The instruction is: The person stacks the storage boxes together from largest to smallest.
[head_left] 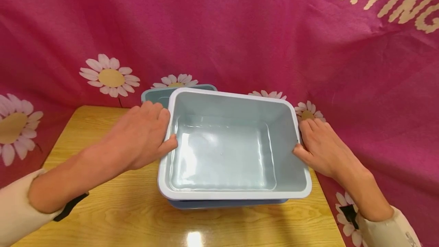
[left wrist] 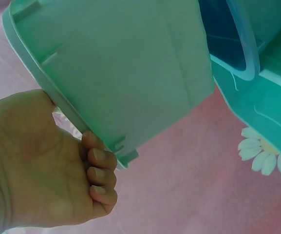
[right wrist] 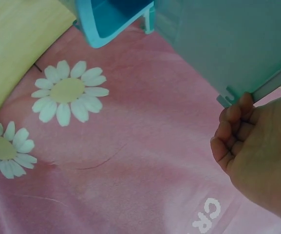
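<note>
A light grey plastic bin [head_left: 219, 151] with a white rim is held up in the head view, its open top tilted toward me and nothing inside. My left hand [head_left: 145, 134] grips its left rim, with the thumb over the edge. On the opposite side my right hand [head_left: 320, 146] holds the right rim the same way. Both wrist views show curled fingertips [left wrist: 101, 173] under the rim, beside the bin's outer wall [right wrist: 228, 48]. Below the grey bin is a blue bin [head_left: 226, 203], mostly hidden; its opening shows in the left wrist view.
Behind the held bin, at its left, stands a teal bin [head_left: 159, 95], partly covered. The bins are over a wooden table [head_left: 137, 216]. A pink cloth [head_left: 240, 29] with daisies and lettering hangs behind and beside the table.
</note>
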`<control>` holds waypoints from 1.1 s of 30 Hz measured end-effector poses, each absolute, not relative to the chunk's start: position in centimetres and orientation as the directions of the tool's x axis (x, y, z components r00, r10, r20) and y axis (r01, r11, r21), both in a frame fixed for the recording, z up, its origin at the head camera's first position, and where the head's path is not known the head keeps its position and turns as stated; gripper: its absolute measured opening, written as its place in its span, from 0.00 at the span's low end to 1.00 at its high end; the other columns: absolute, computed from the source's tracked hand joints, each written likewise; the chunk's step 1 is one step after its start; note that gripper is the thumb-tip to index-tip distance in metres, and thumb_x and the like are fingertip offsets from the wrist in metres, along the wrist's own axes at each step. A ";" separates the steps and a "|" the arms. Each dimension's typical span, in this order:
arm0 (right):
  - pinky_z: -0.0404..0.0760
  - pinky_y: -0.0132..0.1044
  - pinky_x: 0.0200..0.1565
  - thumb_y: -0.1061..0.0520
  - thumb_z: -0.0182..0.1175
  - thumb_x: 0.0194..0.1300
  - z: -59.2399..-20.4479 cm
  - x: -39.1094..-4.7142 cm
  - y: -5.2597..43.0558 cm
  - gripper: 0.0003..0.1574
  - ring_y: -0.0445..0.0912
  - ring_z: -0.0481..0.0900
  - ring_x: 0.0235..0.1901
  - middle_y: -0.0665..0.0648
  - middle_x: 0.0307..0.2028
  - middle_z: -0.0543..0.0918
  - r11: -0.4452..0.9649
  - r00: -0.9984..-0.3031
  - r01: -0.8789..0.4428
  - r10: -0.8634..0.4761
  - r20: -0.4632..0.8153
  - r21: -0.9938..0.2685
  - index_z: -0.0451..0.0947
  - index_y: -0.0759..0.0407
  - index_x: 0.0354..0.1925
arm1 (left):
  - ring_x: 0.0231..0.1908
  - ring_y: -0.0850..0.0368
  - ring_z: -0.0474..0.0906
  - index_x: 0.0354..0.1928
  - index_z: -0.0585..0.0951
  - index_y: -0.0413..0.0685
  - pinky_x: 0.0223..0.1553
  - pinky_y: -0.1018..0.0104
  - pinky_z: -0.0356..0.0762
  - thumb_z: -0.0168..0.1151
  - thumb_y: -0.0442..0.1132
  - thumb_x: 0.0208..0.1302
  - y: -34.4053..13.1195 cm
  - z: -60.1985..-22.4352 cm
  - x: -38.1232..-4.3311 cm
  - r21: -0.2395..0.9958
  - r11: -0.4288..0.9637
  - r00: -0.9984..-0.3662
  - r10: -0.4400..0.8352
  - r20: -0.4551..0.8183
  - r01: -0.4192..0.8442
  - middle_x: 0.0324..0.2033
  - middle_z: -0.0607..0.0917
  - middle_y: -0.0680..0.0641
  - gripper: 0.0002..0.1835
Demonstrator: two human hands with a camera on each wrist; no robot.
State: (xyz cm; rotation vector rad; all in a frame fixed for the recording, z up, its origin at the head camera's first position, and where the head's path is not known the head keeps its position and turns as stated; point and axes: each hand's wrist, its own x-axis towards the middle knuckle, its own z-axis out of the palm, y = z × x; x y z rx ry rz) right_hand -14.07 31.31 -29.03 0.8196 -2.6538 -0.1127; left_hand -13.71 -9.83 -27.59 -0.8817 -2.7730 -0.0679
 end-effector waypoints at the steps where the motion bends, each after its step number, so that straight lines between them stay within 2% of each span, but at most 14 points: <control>1: 0.57 0.37 0.28 0.52 0.46 0.43 -29.1 -14.1 31.4 0.12 0.48 0.58 0.22 0.52 0.20 0.61 0.829 -0.768 -0.530 -0.558 0.313 0.177 0.59 0.58 0.23 | 0.24 0.52 0.62 0.26 0.66 0.41 0.25 0.63 0.61 0.54 0.49 0.55 -9.8 -27.7 -13.7 -0.027 0.818 -0.793 0.564 0.231 0.575 0.20 0.64 0.47 0.18; 13: 0.59 0.39 0.32 0.52 0.47 0.44 -30.1 -13.9 31.8 0.12 0.47 0.59 0.24 0.51 0.21 0.61 0.849 -0.806 -0.508 -0.529 0.266 0.146 0.59 0.59 0.25 | 0.22 0.52 0.61 0.23 0.65 0.42 0.23 0.64 0.59 0.52 0.49 0.54 -9.4 -29.1 -13.6 -0.010 0.811 -0.781 0.566 0.262 0.585 0.19 0.63 0.48 0.17; 26: 0.58 0.37 0.30 0.51 0.50 0.45 -31.5 -13.8 31.9 0.14 0.45 0.58 0.24 0.50 0.22 0.60 0.866 -0.837 -0.484 -0.500 0.220 0.127 0.61 0.59 0.27 | 0.23 0.54 0.62 0.27 0.67 0.41 0.24 0.65 0.61 0.55 0.51 0.54 -9.6 -30.3 -13.7 -0.009 0.808 -0.787 0.577 0.219 0.589 0.20 0.64 0.48 0.18; 33: 0.59 0.39 0.33 0.51 0.51 0.45 -32.1 -14.1 31.6 0.14 0.46 0.60 0.25 0.51 0.22 0.61 0.860 -0.833 -0.496 -0.509 0.217 0.116 0.62 0.58 0.28 | 0.23 0.53 0.63 0.28 0.68 0.40 0.24 0.64 0.62 0.56 0.51 0.54 -9.8 -31.2 -13.7 -0.015 0.808 -0.786 0.577 0.221 0.589 0.20 0.64 0.47 0.20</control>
